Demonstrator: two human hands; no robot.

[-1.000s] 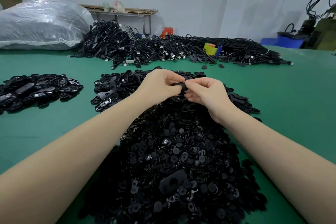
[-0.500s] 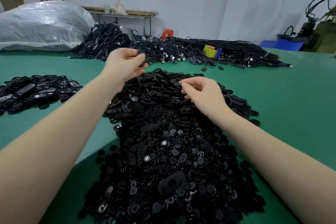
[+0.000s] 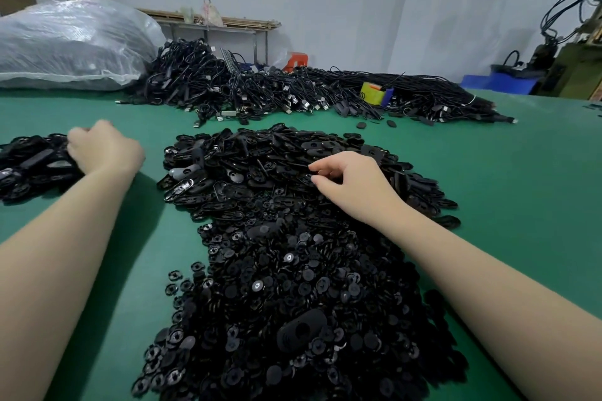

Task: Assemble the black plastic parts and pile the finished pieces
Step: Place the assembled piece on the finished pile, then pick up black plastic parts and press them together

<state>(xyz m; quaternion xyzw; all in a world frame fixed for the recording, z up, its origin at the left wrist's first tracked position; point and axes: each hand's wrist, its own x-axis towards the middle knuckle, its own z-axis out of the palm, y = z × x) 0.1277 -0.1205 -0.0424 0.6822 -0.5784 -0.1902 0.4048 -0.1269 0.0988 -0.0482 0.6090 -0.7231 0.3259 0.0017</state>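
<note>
The worktop (image 3: 505, 192) wears a matt green, cloth-like covering, smooth and even. The big centre heap of black plastic parts (image 3: 293, 270) looks mostly dull, with glossy glints on some oval shells. The left pile of finished pieces (image 3: 29, 166) shines more. Far off, the cable heap (image 3: 293, 91) shows rubbery black cord with bright metal plugs, beside a crinkled, glossy clear plastic sack (image 3: 65, 42).

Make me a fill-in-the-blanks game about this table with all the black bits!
1. The table top is the colour ____.
2. The left hand is over the smaller pile on the ____ side.
3. The right hand reaches into the ____ pile in the middle.
4. Behind the cables on the far left lies a big clear plastic ____.

Missing words: green; left; big; bag
</note>
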